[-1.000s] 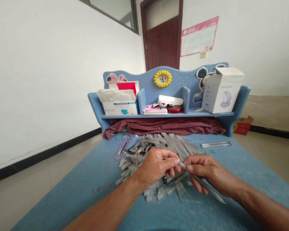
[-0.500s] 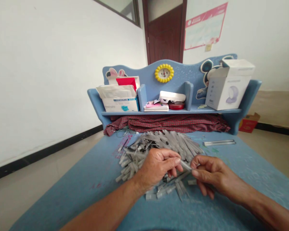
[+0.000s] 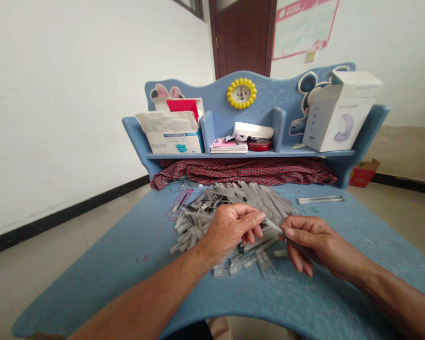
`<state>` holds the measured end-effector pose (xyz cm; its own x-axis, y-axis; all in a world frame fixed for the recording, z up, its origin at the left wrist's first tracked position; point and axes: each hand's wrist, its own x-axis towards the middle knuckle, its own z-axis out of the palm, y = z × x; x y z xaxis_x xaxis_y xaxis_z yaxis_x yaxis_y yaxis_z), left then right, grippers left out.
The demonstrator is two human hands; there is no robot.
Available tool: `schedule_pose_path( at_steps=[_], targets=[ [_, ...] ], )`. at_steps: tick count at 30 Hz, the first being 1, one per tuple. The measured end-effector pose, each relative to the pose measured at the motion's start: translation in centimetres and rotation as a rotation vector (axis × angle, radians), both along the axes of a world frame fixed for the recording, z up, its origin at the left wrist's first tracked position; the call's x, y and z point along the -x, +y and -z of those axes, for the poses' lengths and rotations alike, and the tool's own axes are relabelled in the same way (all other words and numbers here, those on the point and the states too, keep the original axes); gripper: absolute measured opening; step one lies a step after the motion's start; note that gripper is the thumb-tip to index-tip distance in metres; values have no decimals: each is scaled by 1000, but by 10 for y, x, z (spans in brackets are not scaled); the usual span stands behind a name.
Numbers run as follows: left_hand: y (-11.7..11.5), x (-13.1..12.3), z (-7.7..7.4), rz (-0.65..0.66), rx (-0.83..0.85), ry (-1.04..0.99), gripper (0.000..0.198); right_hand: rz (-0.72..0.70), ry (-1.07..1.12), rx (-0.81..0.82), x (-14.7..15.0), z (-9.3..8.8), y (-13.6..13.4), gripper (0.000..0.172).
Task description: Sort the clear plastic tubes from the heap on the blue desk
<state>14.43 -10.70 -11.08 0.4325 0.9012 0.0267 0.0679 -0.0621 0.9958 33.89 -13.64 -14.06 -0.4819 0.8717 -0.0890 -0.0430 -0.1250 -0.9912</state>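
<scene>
A heap of pale, translucent thin sleeves (image 3: 194, 229), some with dark parts, lies on the blue desk (image 3: 134, 255). Over the heap, my left hand (image 3: 233, 229) pinches one end of a whitish translucent sleeve (image 3: 273, 225). To its right, my right hand (image 3: 310, 241) is closed on a slim dark stick (image 3: 302, 250) whose tip meets the other end of the sleeve. Whether the tip is inside the sleeve cannot be made out. Two slim clear-and-dark pieces (image 3: 320, 200) lie apart at the right rear.
A blue shelf (image 3: 219, 155) at the desk's back holds a mask box (image 3: 175, 141), a red round tin (image 3: 259, 145) and a white box (image 3: 340, 118). Checked cloth (image 3: 244, 171) is bunched underneath. A red carton (image 3: 363, 174) stands on the floor.
The view has tilted down, showing the desk's front edge. A dark stick now shows along my right hand, and my hands have drawn slightly apart, with more of the sleeve visible between them.
</scene>
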Motion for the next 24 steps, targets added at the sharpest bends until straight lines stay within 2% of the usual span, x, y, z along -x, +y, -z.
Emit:
schedule_pose_path(
  at_steps=[3, 8, 16, 24],
  targets=[
    [0, 0, 0, -37, -16, 45, 25, 3, 0, 2, 0, 0, 0, 28],
    [1, 0, 2, -11, -24, -3, 16, -6, -2, -11, 0, -1, -1, 26],
    [1, 0, 1, -10, -33, 24, 22, -19, -33, -3, 1, 1, -2, 29],
    [-2, -2, 2, -15, -57, -37, 15, -17, -30, -18, 0, 1, -3, 28]
  ],
)
